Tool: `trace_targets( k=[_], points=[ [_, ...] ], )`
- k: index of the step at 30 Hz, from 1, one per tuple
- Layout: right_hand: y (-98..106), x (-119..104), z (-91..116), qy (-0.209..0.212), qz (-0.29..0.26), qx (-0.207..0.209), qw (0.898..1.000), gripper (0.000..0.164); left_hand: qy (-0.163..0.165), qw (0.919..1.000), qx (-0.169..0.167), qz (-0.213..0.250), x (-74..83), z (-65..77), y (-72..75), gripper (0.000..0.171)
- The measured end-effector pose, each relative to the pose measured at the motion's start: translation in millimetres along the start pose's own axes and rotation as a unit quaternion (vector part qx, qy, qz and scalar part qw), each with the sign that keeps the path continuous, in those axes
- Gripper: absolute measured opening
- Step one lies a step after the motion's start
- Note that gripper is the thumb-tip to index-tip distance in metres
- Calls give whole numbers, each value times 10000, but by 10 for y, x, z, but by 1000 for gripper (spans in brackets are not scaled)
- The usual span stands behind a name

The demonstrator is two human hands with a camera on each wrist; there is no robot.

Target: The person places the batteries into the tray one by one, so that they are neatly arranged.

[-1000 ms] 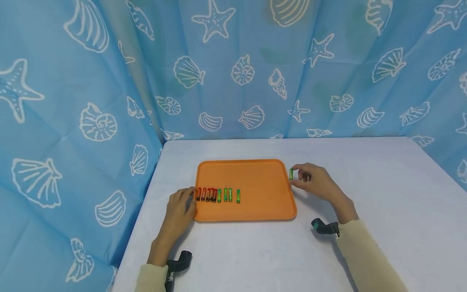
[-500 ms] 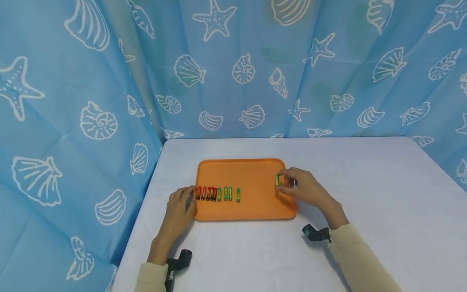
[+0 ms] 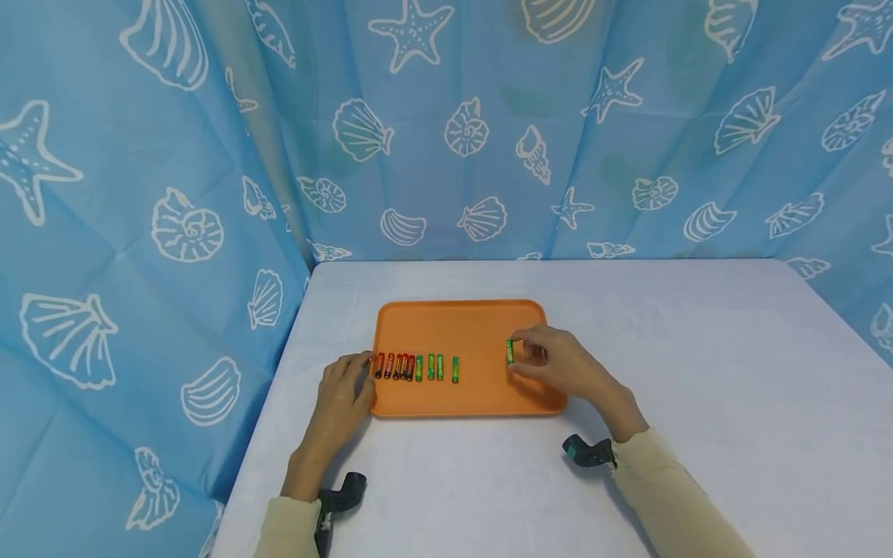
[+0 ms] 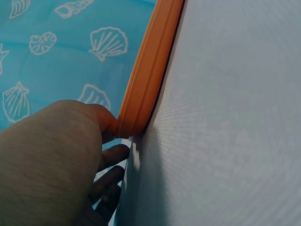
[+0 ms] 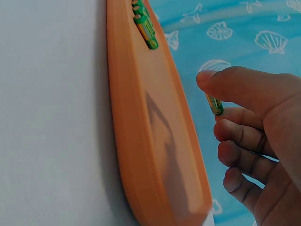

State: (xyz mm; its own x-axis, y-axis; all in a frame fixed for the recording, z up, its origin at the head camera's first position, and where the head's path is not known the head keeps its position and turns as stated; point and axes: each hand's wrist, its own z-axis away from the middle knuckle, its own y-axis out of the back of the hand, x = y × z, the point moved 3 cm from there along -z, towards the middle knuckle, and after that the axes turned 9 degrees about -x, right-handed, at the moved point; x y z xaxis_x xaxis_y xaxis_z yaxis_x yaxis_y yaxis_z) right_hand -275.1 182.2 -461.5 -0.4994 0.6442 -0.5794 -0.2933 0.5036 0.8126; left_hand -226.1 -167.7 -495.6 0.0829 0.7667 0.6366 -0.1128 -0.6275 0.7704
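In the head view my right hand pinches a green battery upright between thumb and finger, over the right part of the orange tray. The right wrist view shows this battery partly covered by the thumb, with the other fingers loosely bent. My left hand rests at the tray's left rim, its thumb touching the corner of the wall and its fingers relaxed. Several red-and-black batteries stand in a row at the tray's left, followed by several green batteries; the rightmost green battery sits slightly apart.
The tray lies on a table with a white cloth. A blue curtain with white shell and starfish prints hangs behind and at the left. Each wrist wears a black camera, like the right one.
My right hand has moved leftward from beyond the tray's right rim to over the tray, carrying the green battery. The left hand and the row of batteries have stayed put.
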Motion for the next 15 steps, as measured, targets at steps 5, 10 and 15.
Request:
trace_targets(
  k=[5,10,15],
  points=[
    [-74,-83,-50,31,9,-102,9999,41,47,10000,2,-8,-8,1,-9,45],
    [-144,-132,-93,56,-41,-205,9998,41,71,10000,-13,25,-22,-6,-21,45],
    [-208,-161,-115,99,-47,-228,9997,41,41,10000,40,-37,-15,-7,-23,44]
  ],
)
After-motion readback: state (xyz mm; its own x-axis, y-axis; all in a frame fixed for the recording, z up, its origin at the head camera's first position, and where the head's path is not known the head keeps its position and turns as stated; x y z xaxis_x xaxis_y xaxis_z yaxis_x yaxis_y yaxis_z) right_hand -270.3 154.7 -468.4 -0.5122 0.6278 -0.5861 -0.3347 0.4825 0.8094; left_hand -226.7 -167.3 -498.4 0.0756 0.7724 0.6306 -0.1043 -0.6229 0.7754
